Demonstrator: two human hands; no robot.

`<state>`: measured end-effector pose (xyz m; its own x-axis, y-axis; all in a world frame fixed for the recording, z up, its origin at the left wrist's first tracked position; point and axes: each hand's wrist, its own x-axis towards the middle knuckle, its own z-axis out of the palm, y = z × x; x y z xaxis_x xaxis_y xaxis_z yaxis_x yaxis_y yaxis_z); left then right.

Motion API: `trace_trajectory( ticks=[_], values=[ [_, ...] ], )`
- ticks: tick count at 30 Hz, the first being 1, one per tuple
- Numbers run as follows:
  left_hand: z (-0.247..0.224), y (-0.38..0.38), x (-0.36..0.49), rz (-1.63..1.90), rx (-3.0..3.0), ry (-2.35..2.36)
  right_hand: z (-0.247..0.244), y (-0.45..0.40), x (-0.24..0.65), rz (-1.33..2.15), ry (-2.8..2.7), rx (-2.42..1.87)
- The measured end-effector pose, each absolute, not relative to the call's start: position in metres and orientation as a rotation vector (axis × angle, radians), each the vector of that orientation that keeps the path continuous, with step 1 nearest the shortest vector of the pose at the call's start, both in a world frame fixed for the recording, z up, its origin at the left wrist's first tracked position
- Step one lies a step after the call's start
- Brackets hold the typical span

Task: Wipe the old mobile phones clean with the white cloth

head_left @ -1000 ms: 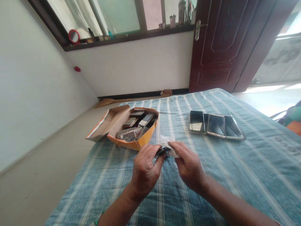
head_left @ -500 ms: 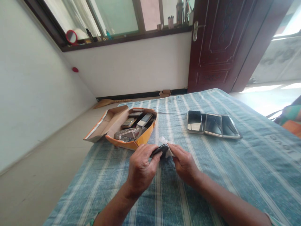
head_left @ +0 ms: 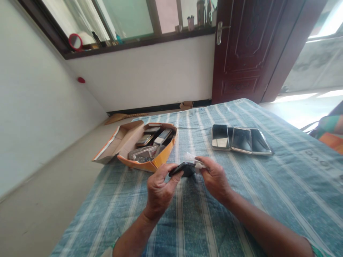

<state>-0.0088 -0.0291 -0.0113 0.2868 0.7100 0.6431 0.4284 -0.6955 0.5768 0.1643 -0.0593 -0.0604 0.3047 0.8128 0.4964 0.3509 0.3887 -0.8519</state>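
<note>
Between thumb and fingers, my left hand (head_left: 161,187) grips a dark mobile phone (head_left: 187,170), held tilted above the striped cloth. A crumpled white tissue (head_left: 198,165) is pinched in my right hand (head_left: 215,178), at the phone's right end. Just beyond my left hand stands an open orange cardboard box (head_left: 165,154) with several old phones (head_left: 145,140) inside. Farther right, several phones lie in an overlapping row on the cloth, among them a black-screened phone (head_left: 220,136) and a gold-edged phone (head_left: 241,140).
A blue cloth with white stripes (head_left: 230,221) covers the surface under my hands. The box's flap (head_left: 115,141) hangs open to the left. At the back are a windowsill (head_left: 139,45) with small items and a dark red door (head_left: 243,53). Colourful fabric (head_left: 332,130) shows at the right edge.
My right hand has moved slightly right with the tissue, away from my left hand, so more of the phone shows. The whole view has shifted a little. The box and the row of phones stay put.
</note>
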Motion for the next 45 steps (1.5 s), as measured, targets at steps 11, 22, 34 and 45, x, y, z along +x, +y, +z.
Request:
trace_trajectory(
  ticks=[11,22,34,45],
  values=[
    [-0.009,-0.022,-0.017,1.284,2.126,1.019,-0.056,-0.061,0.164,0.406,-1.494,-1.164],
    [-0.022,-0.015,-0.014,1.11,2.31,0.968,-0.032,-0.055,0.209,0.044,-1.941,-1.133],
    [-0.031,-0.018,-0.011,1.058,2.509,0.979,-0.032,-0.06,0.202,-0.183,-2.085,-1.238],
    [-0.025,-0.021,-0.008,1.077,2.75,0.924,-0.046,-0.07,0.161,-0.448,-2.01,-1.263]
  ],
)
